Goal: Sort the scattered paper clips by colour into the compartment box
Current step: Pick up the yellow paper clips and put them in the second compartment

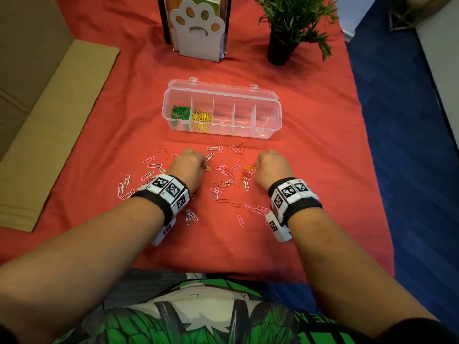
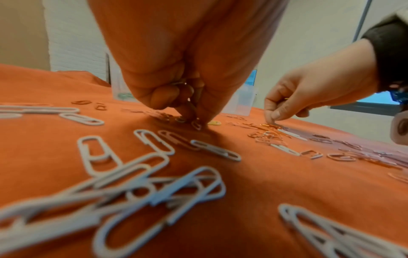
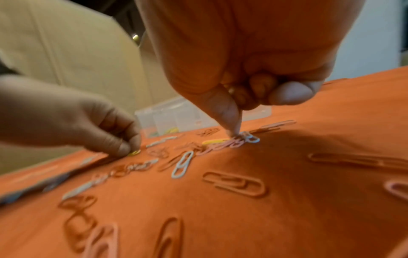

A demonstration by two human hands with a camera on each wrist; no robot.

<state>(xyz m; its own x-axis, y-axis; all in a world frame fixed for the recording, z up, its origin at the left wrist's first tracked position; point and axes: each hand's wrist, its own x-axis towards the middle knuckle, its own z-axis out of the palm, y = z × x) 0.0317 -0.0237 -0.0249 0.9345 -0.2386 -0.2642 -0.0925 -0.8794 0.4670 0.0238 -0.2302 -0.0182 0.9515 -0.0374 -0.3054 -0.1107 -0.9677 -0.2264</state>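
The clear compartment box [image 1: 270, 120] lies open in the middle of the red cloth, with green clips [image 1: 180, 112] in its leftmost compartment and yellow clips [image 1: 201, 118] in the one beside it. White, pink and red clips [image 1: 224, 181] lie scattered in front of it. My left hand [image 1: 190, 165] is curled, fingertips [image 2: 187, 115] down on the cloth beside a yellow clip [image 1: 207, 168], with a wire clip [image 2: 180, 83] tucked in its palm. My right hand [image 1: 272, 166] is curled too, one fingertip [image 3: 232, 125] pressing on a small clip heap next to another yellow clip [image 1: 249, 168]; a yellow clip [image 2: 287, 98] shows inside its fingers.
A white paw-shaped holder [image 1: 198, 31] and a potted plant [image 1: 283, 43] stand behind the box. Flat cardboard [image 1: 49, 130] lies along the cloth's left side. The cloth ends at a blue floor [image 1: 409, 145] on the right.
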